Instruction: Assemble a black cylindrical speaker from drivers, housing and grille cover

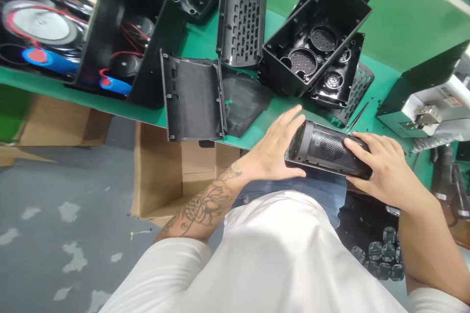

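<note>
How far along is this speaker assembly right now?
Done: none looks finished. In hand: both hands, left and right, grip one black cylindrical plastic speaker body at the green bench's edge. Left: open black housings with round grilles and two curved perforated black covers lie unassembled.

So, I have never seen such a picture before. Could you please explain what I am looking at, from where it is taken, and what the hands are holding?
No machine works here: a person uses two bare hands. The single picture comes from a camera worn on the person's head, looking down.

The left hand and right hand hold the two ends of a black cylindrical speaker body with a mesh grille, at the edge of the green workbench.

On the bench lie a black curved perforated plastic cover, a flatter black curved panel, open black plastic housings with round grilles, and black trays of round speaker drivers with red wires. An open cardboard box stands on the floor below.
</note>
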Tool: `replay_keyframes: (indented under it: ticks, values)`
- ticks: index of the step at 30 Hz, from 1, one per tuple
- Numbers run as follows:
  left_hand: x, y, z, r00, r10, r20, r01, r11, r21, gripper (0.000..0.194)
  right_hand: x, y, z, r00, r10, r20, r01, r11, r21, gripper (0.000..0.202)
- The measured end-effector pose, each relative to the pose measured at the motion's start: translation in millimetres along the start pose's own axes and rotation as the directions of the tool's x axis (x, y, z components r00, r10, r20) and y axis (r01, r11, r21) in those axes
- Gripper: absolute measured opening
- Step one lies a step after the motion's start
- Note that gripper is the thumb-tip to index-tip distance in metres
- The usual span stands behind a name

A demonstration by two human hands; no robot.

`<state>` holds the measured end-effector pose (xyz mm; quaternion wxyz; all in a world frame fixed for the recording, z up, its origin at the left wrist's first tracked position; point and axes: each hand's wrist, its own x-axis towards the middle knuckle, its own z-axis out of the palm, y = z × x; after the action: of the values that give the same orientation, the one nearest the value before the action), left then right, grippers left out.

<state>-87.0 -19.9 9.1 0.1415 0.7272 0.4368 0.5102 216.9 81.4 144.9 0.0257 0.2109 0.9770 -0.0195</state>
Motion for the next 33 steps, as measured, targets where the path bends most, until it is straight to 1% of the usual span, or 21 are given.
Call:
replay_keyframes:
  ticks: [2, 3, 6, 9, 10, 12, 13, 14, 15, 16, 17, 18, 19, 20, 21, 22, 23, 25, 27, 30, 33]
  values:
    - [6, -12, 2.6, 0.988, -0.022, 0.151, 0.035, 0.996, -0.083, 0.131, -1, -4, 0, 1.0, 0.03, 0.008, -0.03, 1.0, -0.008, 0.057]
    - [8, -15, 3.6, 0.983, -0.021, 0.183, 0.042, 0.993, -0.111, 0.129, -2, -5, 1, 0.999, 0.045, 0.004, -0.045, 0.999, -0.014, 0.06]
    - [11, -15, 3.7, 0.982, -0.025, 0.187, 0.048, 0.992, -0.119, 0.118, -2, -7, 8, 0.997, 0.073, -0.025, -0.074, 0.997, -0.017, 0.071]
    - [11, -13, 0.5, 0.977, -0.05, 0.208, 0.064, 0.996, -0.06, 0.115, -1, -9, 16, 0.995, 0.076, -0.061, -0.077, 0.997, -0.003, 0.083]
    - [11, -13, -0.7, 0.973, -0.066, 0.222, 0.076, 0.996, -0.035, 0.116, -3, -10, 18, 0.994, 0.075, -0.077, -0.075, 0.997, 0.01, 0.083]
    - [9, -11, -2.7, 0.966, -0.1, 0.238, 0.099, 0.995, 0.014, 0.116, -9, -14, 20, 0.987, 0.085, -0.139, -0.072, 0.993, 0.095, 0.075]
    - [7, -10, -3.1, 0.966, -0.111, 0.234, 0.106, 0.994, 0.034, 0.114, -15, -14, 20, 0.973, 0.113, -0.202, -0.08, 0.983, 0.166, 0.069]
    - [4, -10, -3.2, 0.969, -0.115, 0.218, 0.107, 0.993, 0.051, 0.112, -24, -13, 22, 0.943, 0.176, -0.283, -0.109, 0.966, 0.235, 0.065]
    - [2, -11, -2.7, 0.976, -0.109, 0.19, 0.099, 0.993, 0.063, 0.109, -35, -10, 24, 0.888, 0.277, -0.367, -0.176, 0.942, 0.285, 0.063]
    - [-1, -12, -1.7, 0.983, -0.097, 0.156, 0.086, 0.993, 0.075, 0.108, -49, -4, 26, 0.804, 0.412, -0.428, -0.297, 0.903, 0.311, 0.063]
    - [-4, -13, -0.4, 0.989, -0.084, 0.121, 0.073, 0.993, 0.091, 0.108, -65, 4, 30, 0.683, 0.557, -0.472, -0.462, 0.83, 0.312, 0.063]
    - [-6, -15, 1.1, 0.993, -0.071, 0.096, 0.06, 0.993, 0.104, 0.11, -83, 15, 34, 0.532, 0.692, -0.488, -0.651, 0.703, 0.287, 0.065]
    - [-7, -17, 2.6, 0.996, -0.05, 0.075, 0.041, 0.993, 0.111, 0.112, -102, 27, 38, 0.357, 0.814, -0.458, -0.828, 0.503, 0.248, 0.067]
    - [-8, -18, 3.7, 0.998, -0.033, 0.055, 0.026, 0.994, 0.11, 0.113, -121, 39, 42, 0.225, 0.873, -0.433, -0.905, 0.352, 0.238, 0.069]
    - [-8, -19, 4.4, 0.999, -0.021, 0.044, 0.016, 0.995, 0.103, 0.113, -139, 51, 47, 0.129, 0.907, -0.4, -0.944, 0.236, 0.23, 0.069]
    - [-8, -18, 4.8, 0.999, -0.015, 0.038, 0.011, 0.995, 0.095, 0.113, -154, 62, 53, 0.044, 0.934, -0.354, -0.967, 0.129, 0.221, 0.069]
    - [-7, -18, 4.8, 0.999, -0.018, 0.036, 0.014, 0.996, 0.09, 0.112, -165, 71, 58, -0.017, 0.953, -0.304, -0.976, 0.05, 0.211, 0.067]
    - [-7, -17, 4.6, 0.999, -0.029, 0.041, 0.025, 0.995, 0.098, 0.112, -178, 84, 70, -0.102, 0.971, -0.217, -0.982, -0.064, 0.175, 0.065]
    - [-8, -17, 4.7, 0.999, -0.031, 0.039, 0.026, 0.992, 0.123, 0.113, -179, 91, 79, -0.14, 0.976, -0.168, -0.983, -0.117, 0.142, 0.066]
    - [-11, -19, 5.4, 1.0, 0.012, 0.024, -0.016, 0.986, 0.165, 0.12, -176, 92, 86, -0.149, 0.976, -0.158, -0.984, -0.131, 0.122, 0.058]
    - [-13, -20, 3.8, 0.999, 0.008, 0.045, -0.016, 0.984, 0.18, 0.126, -182, 87, 86, -0.144, 0.968, -0.207, -0.985, -0.121, 0.123, 0.055]
